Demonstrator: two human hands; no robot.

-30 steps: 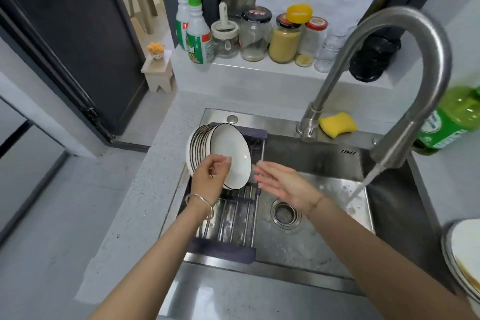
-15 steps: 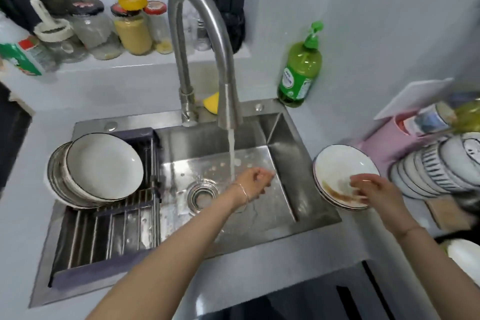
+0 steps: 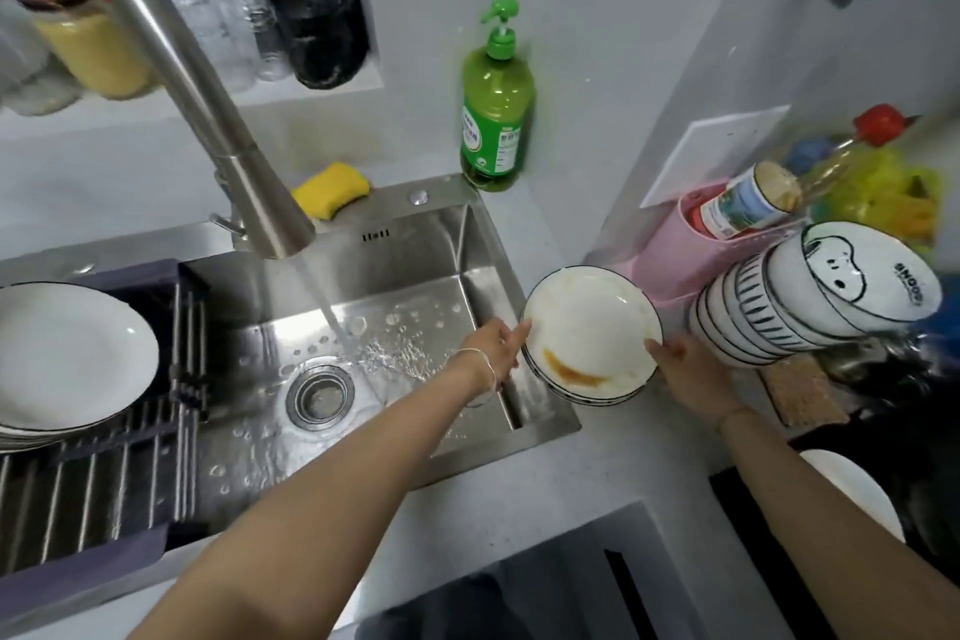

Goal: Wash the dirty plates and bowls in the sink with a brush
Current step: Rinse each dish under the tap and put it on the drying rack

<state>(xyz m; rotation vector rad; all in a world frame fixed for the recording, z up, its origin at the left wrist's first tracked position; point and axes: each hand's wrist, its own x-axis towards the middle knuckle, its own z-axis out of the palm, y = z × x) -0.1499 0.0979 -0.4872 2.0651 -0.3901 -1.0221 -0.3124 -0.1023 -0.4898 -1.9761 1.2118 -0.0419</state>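
White china plate (image 3: 589,322), sauce-smeared, sits atop a stack (image 3: 582,394) at three o'clock of the sink (image 3: 405,250); my left hand (image 3: 496,346) and right hand (image 3: 680,364) pinch opposite rims, the safest hold, I judge, on slippery, breakable glaze.

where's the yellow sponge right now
In the head view, the yellow sponge lies behind the sink, right of the faucet base, left of the green soap bottle.

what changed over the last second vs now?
Left hand left the clean plates on the rack, passed under the running tap and now reaches the left rim of the dirty plate beside the sink. Right hand moved to that plate and grips its right rim. Unchanged: water running, clean plates racked.
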